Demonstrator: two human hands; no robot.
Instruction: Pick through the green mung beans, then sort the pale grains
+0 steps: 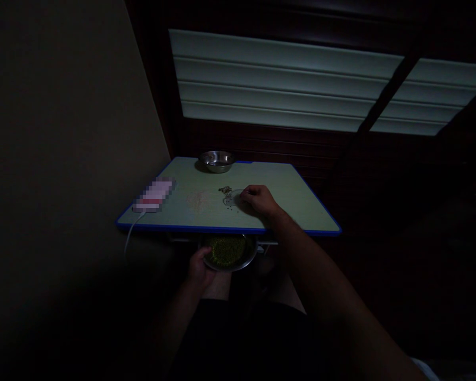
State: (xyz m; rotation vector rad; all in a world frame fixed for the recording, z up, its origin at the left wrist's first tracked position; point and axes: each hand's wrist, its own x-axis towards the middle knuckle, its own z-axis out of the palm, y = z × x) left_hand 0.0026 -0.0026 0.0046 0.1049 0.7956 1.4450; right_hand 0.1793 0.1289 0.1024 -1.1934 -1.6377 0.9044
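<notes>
Green grains [228, 250] in a shiny metal bowl [240, 266], lower centre of frame; my left fingers [202, 253] clamp its rim. Right fingers [246, 196] bunched by a see-through item [231, 199], mid-frame, can't tell if gripping; dark bits [225, 189] nearby.

From here I see a metal bowl [252, 251], mouth up, just below the table [273, 177]'s near edge; small green grains [227, 250] spread inside it; on the tabletop lies a clear, roundish piece [233, 199], dimly seen; dark bits [225, 189] are heaped just beyond.
</notes>
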